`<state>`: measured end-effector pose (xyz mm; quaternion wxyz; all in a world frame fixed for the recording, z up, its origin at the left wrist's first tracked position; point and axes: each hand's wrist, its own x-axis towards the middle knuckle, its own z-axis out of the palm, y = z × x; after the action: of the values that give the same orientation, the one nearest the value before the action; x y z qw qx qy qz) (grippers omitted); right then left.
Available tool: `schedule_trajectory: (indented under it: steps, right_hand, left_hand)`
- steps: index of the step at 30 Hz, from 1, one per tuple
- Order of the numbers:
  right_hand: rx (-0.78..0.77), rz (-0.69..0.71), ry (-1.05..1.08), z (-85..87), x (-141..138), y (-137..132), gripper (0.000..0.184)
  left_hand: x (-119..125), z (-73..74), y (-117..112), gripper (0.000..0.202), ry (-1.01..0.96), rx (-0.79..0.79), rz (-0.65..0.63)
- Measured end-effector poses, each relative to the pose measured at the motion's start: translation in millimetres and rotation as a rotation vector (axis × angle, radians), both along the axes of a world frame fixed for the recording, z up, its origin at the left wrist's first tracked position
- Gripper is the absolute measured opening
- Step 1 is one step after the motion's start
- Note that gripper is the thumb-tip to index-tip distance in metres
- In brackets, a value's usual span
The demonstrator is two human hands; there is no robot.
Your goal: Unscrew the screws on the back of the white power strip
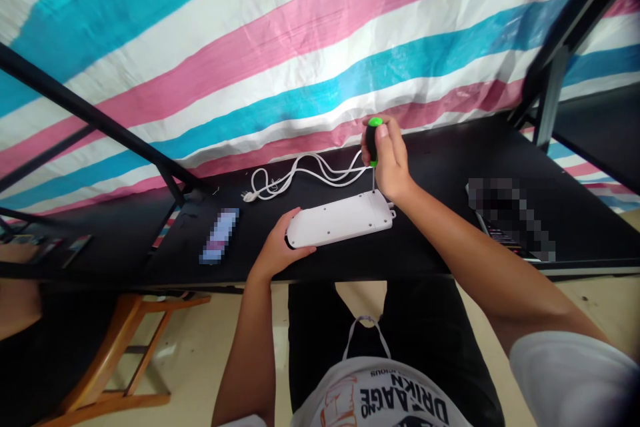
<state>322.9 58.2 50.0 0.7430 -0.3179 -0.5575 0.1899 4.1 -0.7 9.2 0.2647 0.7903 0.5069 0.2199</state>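
- Gripping a screwdriver [372, 140] upright, the right hand [391, 163] is clenched around its black handle with the green cap under the thumb; the thin shaft drops straight down from the fist onto the far end of a white power strip [340, 220]
- Left hand [280, 247] cups the near rounded end of the strip, fingers curled around its edge, pinning it to the black bench [440, 167]
- Strip lies flat between the two hands, plain back face up; smooth white plastic, several small screw holes dotted along it; its white cord [305, 177] loops away beyond the right hand, plug lying further left
- Risk, judged: tip could skate out of the screw head if the shaft tilts or pressure drops, scarring the plastic or stripping the screw; casing looks slick, so the strip could pivot under torque if the left hand loosens
- Risk, judged: a loosened screw could roll off the bench; dark surface, hard to spot
- Blurred flat item [220, 237] lies left of the left hand; striped tarp [300, 33] hangs behind
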Motion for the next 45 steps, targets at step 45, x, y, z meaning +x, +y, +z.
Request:
schedule_trajectory:
  steps: [45]
  right_hand:
    - [0.015,-0.003,0.008,7.9,-6,-9,0.043]
  left_hand:
    - [-1,-2.9,1,0.105,-0.015,-0.016,0.012]
